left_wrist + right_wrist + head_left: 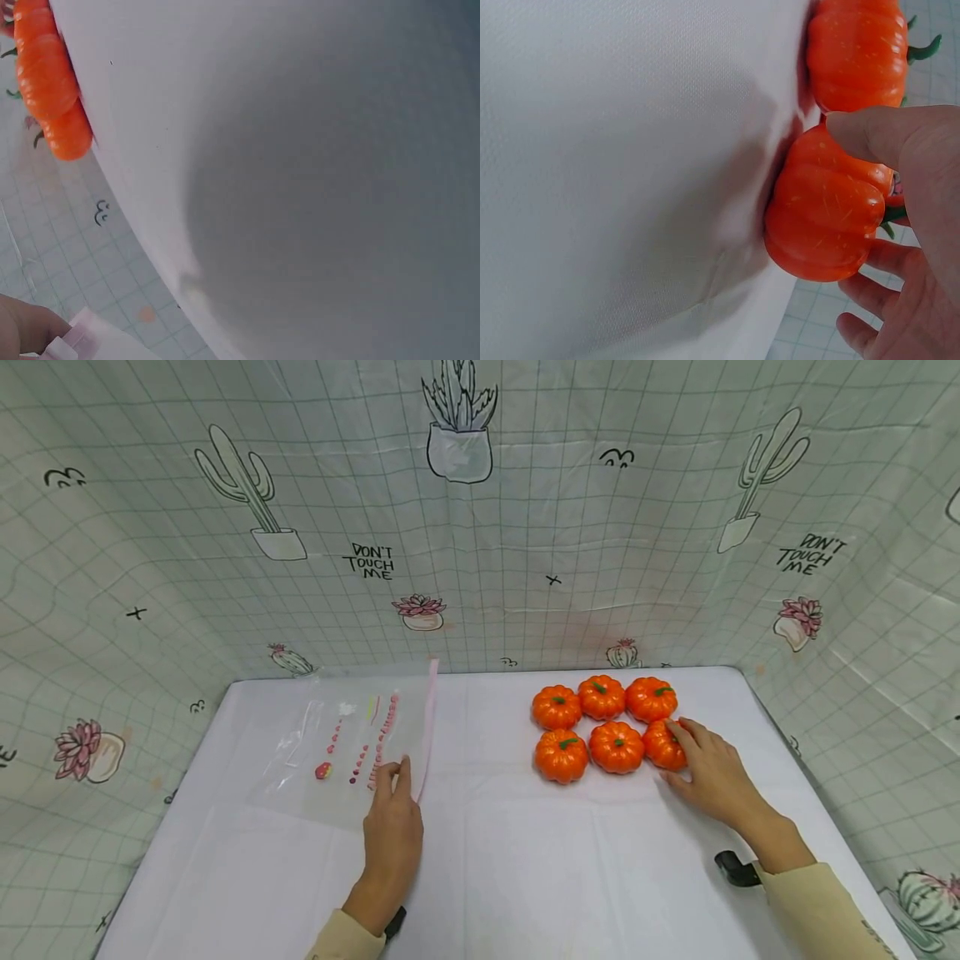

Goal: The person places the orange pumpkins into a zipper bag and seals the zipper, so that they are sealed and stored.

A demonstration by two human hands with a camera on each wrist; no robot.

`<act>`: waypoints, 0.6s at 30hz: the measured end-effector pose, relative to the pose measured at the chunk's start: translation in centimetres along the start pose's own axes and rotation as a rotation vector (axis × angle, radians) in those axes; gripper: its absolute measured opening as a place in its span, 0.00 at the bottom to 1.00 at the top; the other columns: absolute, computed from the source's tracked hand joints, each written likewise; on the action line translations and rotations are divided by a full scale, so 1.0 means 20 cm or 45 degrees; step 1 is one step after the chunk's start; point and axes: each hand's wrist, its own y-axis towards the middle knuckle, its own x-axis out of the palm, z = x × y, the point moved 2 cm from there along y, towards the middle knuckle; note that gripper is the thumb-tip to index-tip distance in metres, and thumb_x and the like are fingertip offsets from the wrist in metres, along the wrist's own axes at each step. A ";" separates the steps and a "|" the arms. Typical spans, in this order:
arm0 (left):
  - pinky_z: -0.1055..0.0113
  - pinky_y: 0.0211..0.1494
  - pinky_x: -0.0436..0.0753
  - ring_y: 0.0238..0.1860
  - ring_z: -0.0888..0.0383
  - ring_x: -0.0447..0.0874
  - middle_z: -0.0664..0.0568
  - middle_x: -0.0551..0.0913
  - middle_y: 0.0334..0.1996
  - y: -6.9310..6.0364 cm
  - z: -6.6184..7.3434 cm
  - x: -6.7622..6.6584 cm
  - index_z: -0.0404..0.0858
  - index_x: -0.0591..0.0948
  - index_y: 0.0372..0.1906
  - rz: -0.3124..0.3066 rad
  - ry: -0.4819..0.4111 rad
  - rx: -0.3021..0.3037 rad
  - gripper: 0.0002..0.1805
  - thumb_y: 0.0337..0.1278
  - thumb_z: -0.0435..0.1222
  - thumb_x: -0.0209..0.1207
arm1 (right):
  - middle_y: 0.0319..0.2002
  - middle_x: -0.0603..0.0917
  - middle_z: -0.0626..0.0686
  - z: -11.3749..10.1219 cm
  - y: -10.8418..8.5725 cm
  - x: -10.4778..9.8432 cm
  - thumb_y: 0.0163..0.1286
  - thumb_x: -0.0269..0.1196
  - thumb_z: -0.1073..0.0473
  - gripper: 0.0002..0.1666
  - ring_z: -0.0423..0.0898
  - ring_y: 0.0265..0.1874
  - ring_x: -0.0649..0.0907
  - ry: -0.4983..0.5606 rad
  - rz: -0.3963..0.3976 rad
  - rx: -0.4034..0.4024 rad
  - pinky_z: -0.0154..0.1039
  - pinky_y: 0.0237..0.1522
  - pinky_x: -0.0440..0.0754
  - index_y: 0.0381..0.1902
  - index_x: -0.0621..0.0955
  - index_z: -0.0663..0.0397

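While the left hand [393,831] pinches the clear bag [345,743] toward the table's [540,868] far left corner — seemingly steadying it — the right hand [712,777] grips the front-right pumpkin [660,748] round its sides, likely for firmness, toward the far right corner.

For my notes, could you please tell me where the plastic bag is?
In the head view, the plastic bag lies on the left part of the table, left of the orange pumpkins, with the left hand at its pink edge.
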 end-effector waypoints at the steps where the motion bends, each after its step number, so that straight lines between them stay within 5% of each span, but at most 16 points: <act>1: 0.56 0.26 0.87 0.32 0.41 0.87 0.35 0.75 0.52 0.00 0.00 0.00 0.20 0.78 0.64 0.003 -0.017 0.000 0.31 0.49 0.09 0.60 | 0.72 0.64 0.75 0.00 0.00 0.00 0.64 0.74 0.58 0.48 0.77 0.68 0.66 -0.002 -0.001 -0.002 0.78 0.68 0.61 0.75 0.67 0.71; 10: 0.45 0.56 0.85 0.65 0.32 0.80 0.29 0.73 0.69 0.02 -0.01 -0.03 0.19 0.78 0.65 -0.102 -0.201 -0.095 0.28 0.58 0.08 0.52 | 0.71 0.65 0.75 0.01 -0.01 0.00 0.63 0.74 0.58 0.46 0.78 0.65 0.68 -0.011 0.038 -0.036 0.78 0.66 0.64 0.74 0.68 0.71; 18: 0.40 0.69 0.74 0.71 0.32 0.74 0.29 0.77 0.68 0.03 -0.02 -0.06 0.19 0.78 0.64 -0.156 -0.312 -0.200 0.24 0.64 0.11 0.51 | 0.71 0.65 0.74 0.02 0.00 0.00 0.63 0.75 0.58 0.47 0.79 0.64 0.70 -0.022 0.034 -0.036 0.78 0.65 0.65 0.74 0.67 0.70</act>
